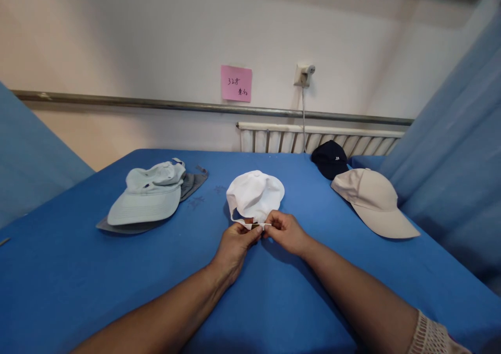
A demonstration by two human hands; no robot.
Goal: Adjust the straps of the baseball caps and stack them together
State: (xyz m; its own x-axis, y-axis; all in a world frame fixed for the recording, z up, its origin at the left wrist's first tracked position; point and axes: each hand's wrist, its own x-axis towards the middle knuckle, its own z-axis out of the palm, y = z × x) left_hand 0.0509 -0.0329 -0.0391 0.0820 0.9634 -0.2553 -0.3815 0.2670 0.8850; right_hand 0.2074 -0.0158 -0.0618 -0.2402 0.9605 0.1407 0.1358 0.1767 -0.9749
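Observation:
A white baseball cap (256, 195) lies in the middle of the blue-covered table, its back strap toward me. My left hand (237, 244) pinches the strap near its buckle from the left. From the right, my right hand (285, 232) grips the other part of the strap between thumb and fingers. The two hands almost touch at the small buckle, and the fingertips hide part of it. The strap is lifted a little at the near edge of the cap.
A pale green cap (146, 203) rests on a grey cap (191, 184) at the left. To the right sit a beige cap (371, 200) and a navy cap (330, 158). Behind the blue table (117, 286) are a radiator (274, 139), a metal rail (176, 105) and blue curtains (462, 135).

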